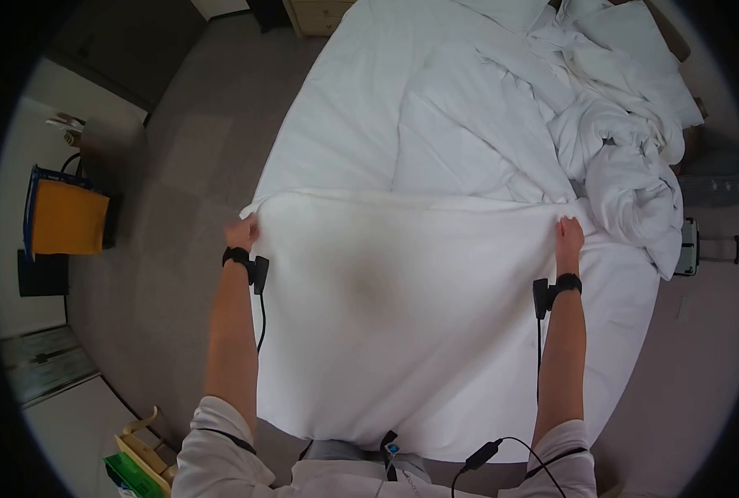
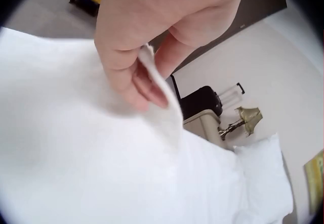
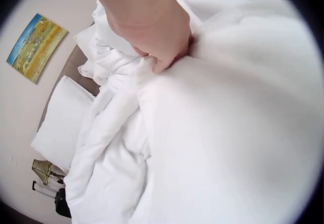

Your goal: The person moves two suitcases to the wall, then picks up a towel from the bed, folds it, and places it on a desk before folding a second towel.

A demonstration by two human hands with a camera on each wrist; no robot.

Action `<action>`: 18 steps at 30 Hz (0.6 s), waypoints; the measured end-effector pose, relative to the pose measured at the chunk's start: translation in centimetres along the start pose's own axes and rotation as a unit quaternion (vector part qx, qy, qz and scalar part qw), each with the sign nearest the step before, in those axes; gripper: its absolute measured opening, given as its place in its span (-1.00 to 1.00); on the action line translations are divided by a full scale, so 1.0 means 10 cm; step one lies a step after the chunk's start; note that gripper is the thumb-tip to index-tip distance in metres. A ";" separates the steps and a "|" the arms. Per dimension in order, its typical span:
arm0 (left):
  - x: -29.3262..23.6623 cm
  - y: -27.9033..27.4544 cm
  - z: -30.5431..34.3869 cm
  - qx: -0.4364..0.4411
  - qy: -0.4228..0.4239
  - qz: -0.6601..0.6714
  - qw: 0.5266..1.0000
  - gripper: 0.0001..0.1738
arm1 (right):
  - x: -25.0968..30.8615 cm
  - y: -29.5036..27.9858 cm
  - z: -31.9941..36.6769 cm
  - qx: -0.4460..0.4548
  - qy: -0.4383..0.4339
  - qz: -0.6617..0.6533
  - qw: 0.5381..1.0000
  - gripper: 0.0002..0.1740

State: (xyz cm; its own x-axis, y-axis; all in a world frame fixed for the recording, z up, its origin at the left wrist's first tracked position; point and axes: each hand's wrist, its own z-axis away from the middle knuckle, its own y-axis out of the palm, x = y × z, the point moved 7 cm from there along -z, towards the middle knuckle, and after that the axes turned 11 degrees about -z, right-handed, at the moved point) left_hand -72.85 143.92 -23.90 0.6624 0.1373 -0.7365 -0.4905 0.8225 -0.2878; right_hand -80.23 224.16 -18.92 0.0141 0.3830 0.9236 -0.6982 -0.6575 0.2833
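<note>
A wide white cloth with a soft, thick-looking edge is spread between the two hands and hangs toward the person's body. The left hand grips its far left corner. In the left wrist view, thumb and curled fingers pinch the edge of the cloth. At the far right corner, the right hand grips the same edge, its fingertips partly hidden in folds in the right wrist view. Beneath and beyond the cloth lies a bed with a white sheet.
A rumpled white duvet is bunched along the bed's right side, with a pillow by the headboard. A bedside lamp and a dark suitcase stand past the bed. An orange bag is at the left wall; another case stands at right.
</note>
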 end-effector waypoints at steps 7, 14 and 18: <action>-0.58 0.79 0.58 -0.032 0.387 -0.519 0.762 -0.26 | -0.05 1.33 1.20 0.333 -0.334 0.488 0.734 -0.48; -0.78 0.84 0.53 -0.048 0.300 -0.647 0.699 -0.63 | -0.67 1.35 1.13 0.350 -0.145 0.692 0.614 -0.64; -0.99 0.88 0.89 -0.068 0.475 -0.652 0.587 -0.71 | -0.59 1.41 1.11 0.371 -0.166 0.720 0.563 -0.69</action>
State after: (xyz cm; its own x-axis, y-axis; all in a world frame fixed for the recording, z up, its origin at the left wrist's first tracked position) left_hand -78.65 154.68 -13.71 -0.0582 -0.9828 0.1754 -0.0006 -0.1757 -0.9844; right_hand -82.24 205.45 -17.47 0.0349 -0.9544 0.2965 0.3314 -0.2689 -0.9044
